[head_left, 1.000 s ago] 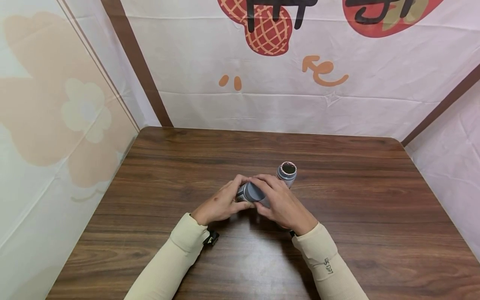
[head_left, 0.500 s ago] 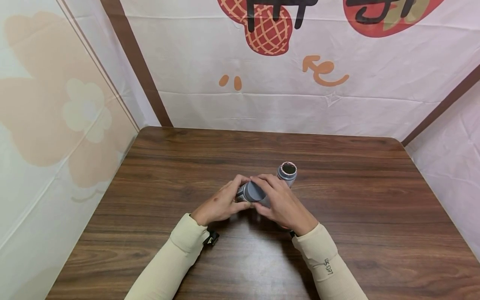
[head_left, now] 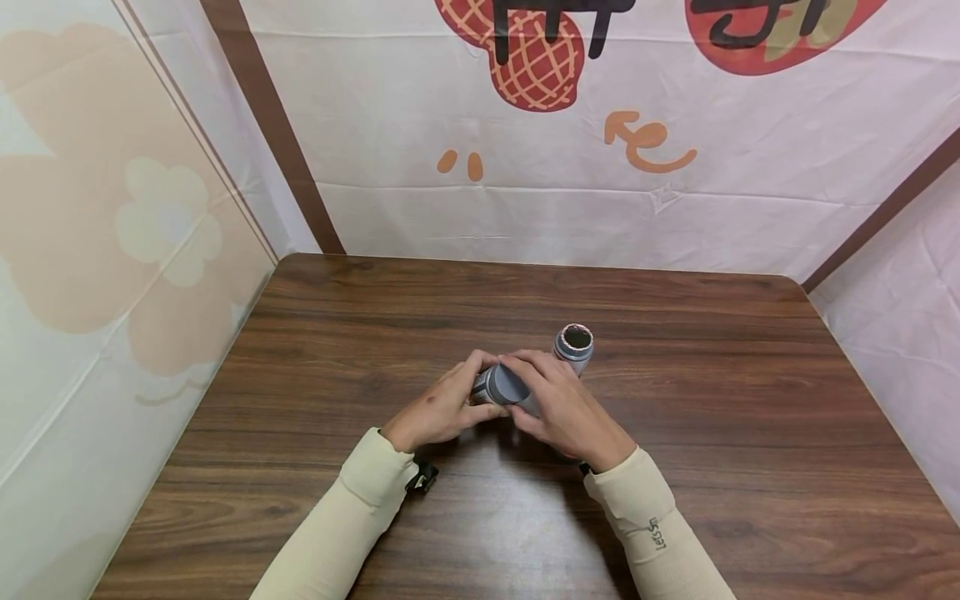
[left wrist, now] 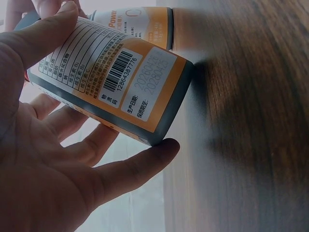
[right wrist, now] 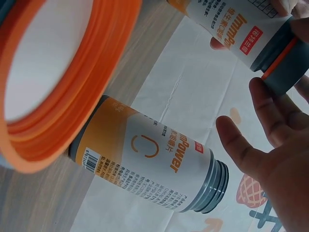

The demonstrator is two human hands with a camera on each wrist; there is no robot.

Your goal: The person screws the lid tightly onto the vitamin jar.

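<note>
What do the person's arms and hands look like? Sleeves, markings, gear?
Left hand and right hand: no gloves. Left sleeve and right sleeve: long, cream. Dark lettering on the right one, hard to read. Small black device by the thick left cuff; a black bit shows at the right cuff.

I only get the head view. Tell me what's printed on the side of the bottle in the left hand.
Observer: The left wrist view shows a barcode on the held bottle.
Operator: Now its lid. Report what I miss there.
Observer: In the right wrist view, an orange band shows along the lid's lower edge.
Operator: Last, the standing bottle. Describe its side.
Observer: In the right wrist view, its lower part is orange.
</note>
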